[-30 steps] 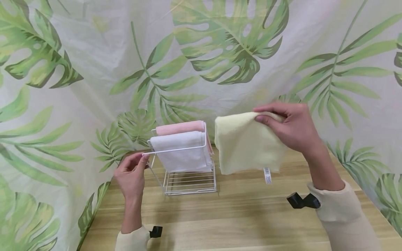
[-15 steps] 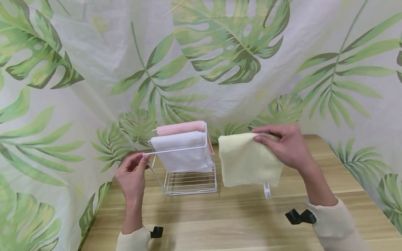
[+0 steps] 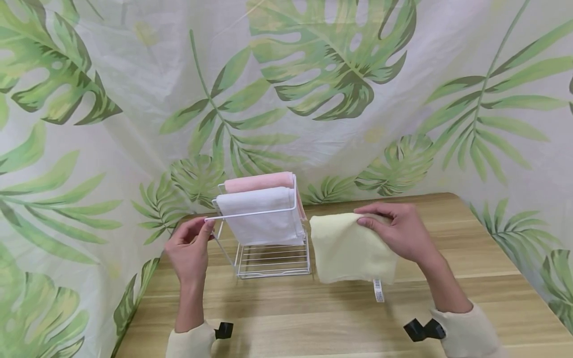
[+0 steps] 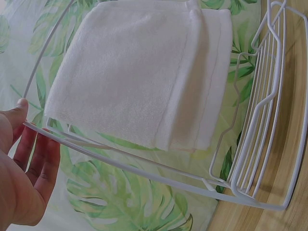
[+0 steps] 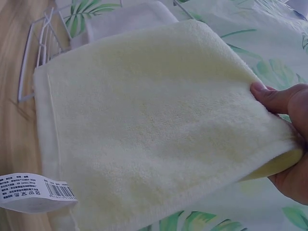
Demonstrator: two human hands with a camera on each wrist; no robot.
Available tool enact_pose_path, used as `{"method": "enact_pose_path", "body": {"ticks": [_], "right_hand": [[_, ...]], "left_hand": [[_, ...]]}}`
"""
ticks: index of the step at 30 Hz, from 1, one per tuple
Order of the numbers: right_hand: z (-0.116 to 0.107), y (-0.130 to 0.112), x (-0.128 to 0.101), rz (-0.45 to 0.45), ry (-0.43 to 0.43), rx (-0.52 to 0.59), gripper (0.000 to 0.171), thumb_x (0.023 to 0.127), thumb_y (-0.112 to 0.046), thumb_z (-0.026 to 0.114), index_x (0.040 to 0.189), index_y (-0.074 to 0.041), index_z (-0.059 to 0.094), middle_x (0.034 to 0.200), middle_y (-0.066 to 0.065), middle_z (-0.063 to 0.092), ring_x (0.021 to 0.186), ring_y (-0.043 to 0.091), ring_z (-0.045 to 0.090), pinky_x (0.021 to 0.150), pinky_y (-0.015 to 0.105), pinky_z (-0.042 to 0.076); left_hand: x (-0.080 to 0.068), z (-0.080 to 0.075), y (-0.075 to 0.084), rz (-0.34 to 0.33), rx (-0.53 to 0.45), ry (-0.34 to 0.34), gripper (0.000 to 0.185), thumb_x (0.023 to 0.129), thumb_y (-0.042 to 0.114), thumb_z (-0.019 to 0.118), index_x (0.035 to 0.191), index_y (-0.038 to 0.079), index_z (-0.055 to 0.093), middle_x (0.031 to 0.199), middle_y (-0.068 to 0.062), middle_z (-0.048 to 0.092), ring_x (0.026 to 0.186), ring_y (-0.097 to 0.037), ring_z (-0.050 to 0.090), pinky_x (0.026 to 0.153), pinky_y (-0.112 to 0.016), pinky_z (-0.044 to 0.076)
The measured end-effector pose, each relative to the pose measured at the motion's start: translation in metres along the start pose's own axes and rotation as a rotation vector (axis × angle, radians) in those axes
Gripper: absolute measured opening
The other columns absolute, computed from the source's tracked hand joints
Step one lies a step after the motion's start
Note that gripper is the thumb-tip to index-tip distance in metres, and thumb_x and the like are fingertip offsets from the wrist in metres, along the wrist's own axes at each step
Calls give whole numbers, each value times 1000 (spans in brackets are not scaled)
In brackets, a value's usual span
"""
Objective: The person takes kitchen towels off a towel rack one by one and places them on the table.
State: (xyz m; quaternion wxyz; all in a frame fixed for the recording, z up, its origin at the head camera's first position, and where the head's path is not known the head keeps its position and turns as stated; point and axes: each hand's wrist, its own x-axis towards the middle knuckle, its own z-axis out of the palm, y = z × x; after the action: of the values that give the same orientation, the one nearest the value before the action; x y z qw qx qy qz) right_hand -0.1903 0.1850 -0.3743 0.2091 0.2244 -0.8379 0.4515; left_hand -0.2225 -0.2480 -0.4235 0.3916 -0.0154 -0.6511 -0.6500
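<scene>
A white wire rack (image 3: pixel 273 274) stands on the table. Over its back bar hangs a pink towel (image 3: pixel 258 182), and a white towel (image 3: pixel 257 214) drapes the bar in front of it. My left hand (image 3: pixel 190 248) pinches the left corner of the rack's front bar, thumb on top, as the left wrist view also shows. To the right of the rack, my right hand (image 3: pixel 400 231) holds a folded pale yellow towel (image 3: pixel 349 251) by its upper edge, between thumb and fingers. A printed label (image 5: pixel 36 187) dangles from the towel's lower edge.
The wooden table (image 3: pixel 313 318) runs under the rack, with its rounded back corner at the right. A leaf-patterned cloth (image 3: pixel 313 74) hangs behind it and along its sides. Black wrist mounts (image 3: pixel 424 329) sit at both sleeves.
My right hand has lowered the yellow towel and drawn it slightly left, closer to the rack. The left hand keeps its grip on the front bar, and the rack stays put.
</scene>
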Motion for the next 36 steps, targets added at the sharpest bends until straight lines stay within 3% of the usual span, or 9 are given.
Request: {"method": "enact_pose_path", "body": {"ticks": [4,8,12,19,29,36], "right_hand": [[6,5,-8,31,-22,8,15,93,-9,84,108,-14,85,101,3,85,71,-5,61,69,8,52],[11,6,-15,59,-40,13,15,93,-11,84,108,-14,85,103,1,85,92,-4,74,78,7,57],[13,5,-21,102,-72,14,15,94,-14,84,109,-16,85,106,0,84,102,0,76,86,9,60],[18,4,-30,124,-121,31,15,94,-16,84,109,-17,85,106,-1,84,101,4,77,85,16,63],[20,0,-42,219,-251,160,14,94,-23,84,109,-22,85,109,-4,83,102,2,75,85,20,64],[25,16,-41,255,-350,234,16,97,-22,81,113,-17,84,113,1,83,101,3,75,85,22,64]], "left_hand": [[0,-1,-1,1,2,1,23,87,0,88,101,-13,77,79,6,77,61,-6,69,60,-16,64],[-1,-1,-1,1,4,0,22,87,0,88,101,-14,77,79,6,77,61,-6,69,59,-15,64],[-1,-2,-1,0,17,0,22,87,1,88,101,-13,77,79,7,77,62,-6,69,60,-16,64],[-1,-1,0,0,39,-3,22,88,3,88,101,-11,78,80,7,77,63,-6,69,61,-16,65],[-1,0,2,-5,33,-1,23,88,3,88,101,-12,78,80,7,77,64,-5,70,62,-16,65],[-1,0,2,-18,49,-1,23,88,4,89,102,-11,78,81,7,76,64,-5,69,62,-16,65]]}}
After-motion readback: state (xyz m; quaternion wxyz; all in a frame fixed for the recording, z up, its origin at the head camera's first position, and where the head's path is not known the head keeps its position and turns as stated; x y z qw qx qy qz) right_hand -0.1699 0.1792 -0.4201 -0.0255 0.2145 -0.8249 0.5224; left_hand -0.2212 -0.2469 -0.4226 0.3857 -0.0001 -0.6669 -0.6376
